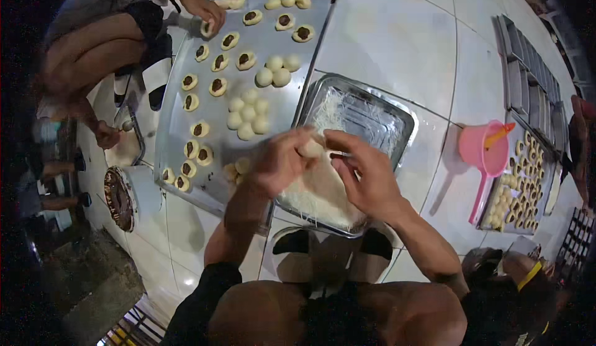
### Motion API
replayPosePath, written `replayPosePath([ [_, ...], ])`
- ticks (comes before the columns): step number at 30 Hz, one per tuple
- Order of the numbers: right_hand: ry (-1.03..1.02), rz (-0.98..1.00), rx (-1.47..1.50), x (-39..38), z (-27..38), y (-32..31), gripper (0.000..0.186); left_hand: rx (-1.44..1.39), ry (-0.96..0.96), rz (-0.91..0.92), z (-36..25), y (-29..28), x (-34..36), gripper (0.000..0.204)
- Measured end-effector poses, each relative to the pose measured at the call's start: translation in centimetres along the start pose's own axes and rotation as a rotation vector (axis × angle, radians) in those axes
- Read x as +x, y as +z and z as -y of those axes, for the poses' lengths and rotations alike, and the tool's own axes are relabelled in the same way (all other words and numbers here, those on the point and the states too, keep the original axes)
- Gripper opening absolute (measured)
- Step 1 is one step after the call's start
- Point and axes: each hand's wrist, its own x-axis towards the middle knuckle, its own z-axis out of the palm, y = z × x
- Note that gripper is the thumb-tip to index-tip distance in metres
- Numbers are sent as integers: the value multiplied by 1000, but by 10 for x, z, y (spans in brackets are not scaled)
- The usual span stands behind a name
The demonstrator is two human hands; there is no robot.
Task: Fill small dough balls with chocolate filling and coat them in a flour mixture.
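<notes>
i pinch a round piece of dough [310, 149] in the fingers of my left hand [279, 164]; my right hand [370, 177] is half curled, fingers parted, its tips just beside the dough, though i cannot tell if they touch. the dough sits nearer my left, no clear long axis, above the deep tray [366, 120] of pale shreds [329, 111].

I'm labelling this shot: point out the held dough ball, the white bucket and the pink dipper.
Held dough ball [311, 149]: head view, its exposed side.
White bucket [144, 189]: head view, outer wall.
Pink dipper [480, 158]: head view, its cup.
</notes>
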Motion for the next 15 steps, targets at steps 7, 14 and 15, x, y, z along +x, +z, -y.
replayPosePath([
  [7,-60,-110,2,19,-22,-19,18,1280,583,-400,-86,-107,155,38],
  [14,73,-110,79,25,-47,-32,15,1483,796,-505,-85,-145,174,35],
  [15,77,-107,79,25,-48,-33,15,1482,790,-507,-83,-141,172,35],
])
